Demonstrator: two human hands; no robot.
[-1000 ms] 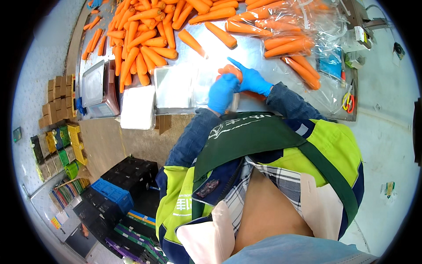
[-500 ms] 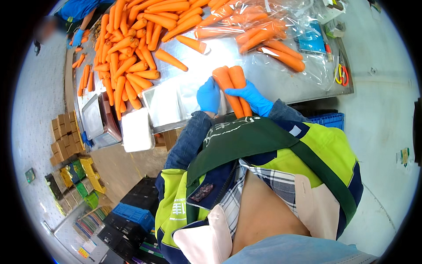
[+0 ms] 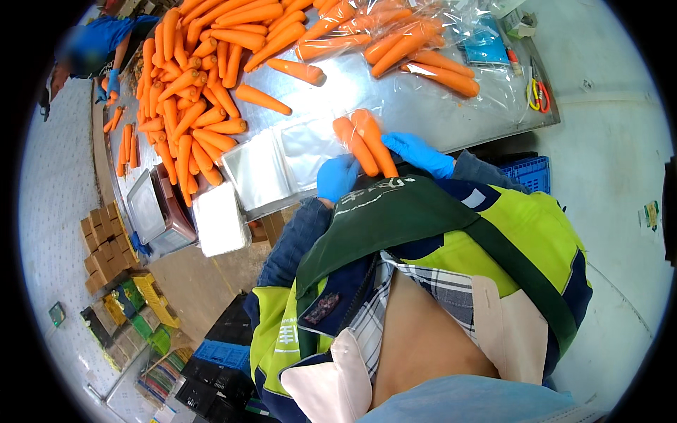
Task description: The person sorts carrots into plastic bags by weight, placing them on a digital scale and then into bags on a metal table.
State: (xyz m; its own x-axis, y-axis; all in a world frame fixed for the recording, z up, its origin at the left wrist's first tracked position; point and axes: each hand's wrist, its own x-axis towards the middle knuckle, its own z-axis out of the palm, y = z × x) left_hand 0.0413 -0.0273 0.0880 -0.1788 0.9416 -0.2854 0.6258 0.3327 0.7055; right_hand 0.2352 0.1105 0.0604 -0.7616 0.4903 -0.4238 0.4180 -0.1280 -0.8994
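Carrots [image 3: 374, 142]: lower ends indistinct
Your left hand [image 3: 337, 178]: their seven o'clock, grip unclear
Right hand [image 3: 423, 155]: three o'clock, grip unclear

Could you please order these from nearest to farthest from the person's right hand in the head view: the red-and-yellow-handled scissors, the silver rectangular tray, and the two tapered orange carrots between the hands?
1. Two tapered orange carrots: just left of the right hand.
2. Red-and-yellow-handled scissors: off to the right.
3. Silver rectangular tray: far left.

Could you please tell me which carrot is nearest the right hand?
The right carrot of the pair between left hand and right hand; its partner lies left of it, nearer the left hand.
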